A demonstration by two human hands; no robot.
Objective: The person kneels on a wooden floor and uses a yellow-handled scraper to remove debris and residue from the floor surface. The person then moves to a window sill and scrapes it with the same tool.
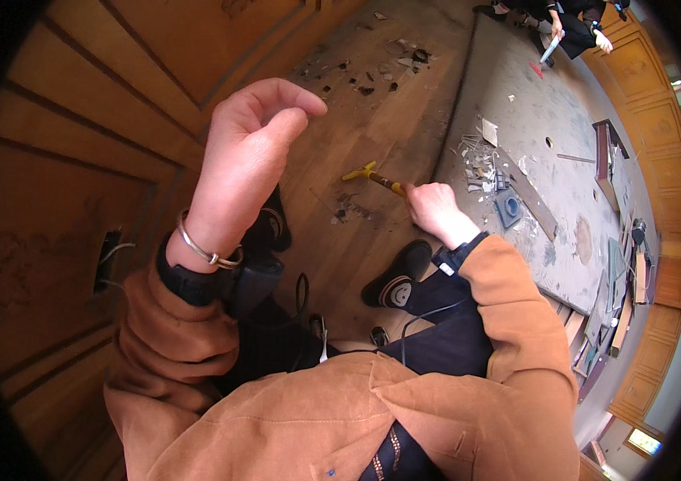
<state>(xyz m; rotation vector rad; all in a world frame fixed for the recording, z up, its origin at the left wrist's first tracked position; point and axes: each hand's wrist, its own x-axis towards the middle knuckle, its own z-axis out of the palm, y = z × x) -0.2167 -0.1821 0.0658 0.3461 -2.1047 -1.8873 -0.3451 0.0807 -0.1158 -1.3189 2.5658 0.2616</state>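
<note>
My right hand (436, 210) grips the handle of a yellow-headed scraper (385, 182). The tool's wide head lies at or just above the wood-plank floor (340, 141), close to a small patch of dark crumbs (352, 210). My left hand (247, 144) is raised in front of the wood-panelled wall (136, 96), with a bangle on its wrist. Its thumb and index finger are bent with a small gap between them, and nothing shows in it. The other fingers are mostly hidden.
Dark and pale fragments (400, 66) lie along the floor ahead. On the grey surface to the right sit a rubble pile (478, 165), a blue plastic piece (508, 208) and a narrow board (526, 195). Another person (575, 27) at the far right holds a red-headed scraper (548, 54).
</note>
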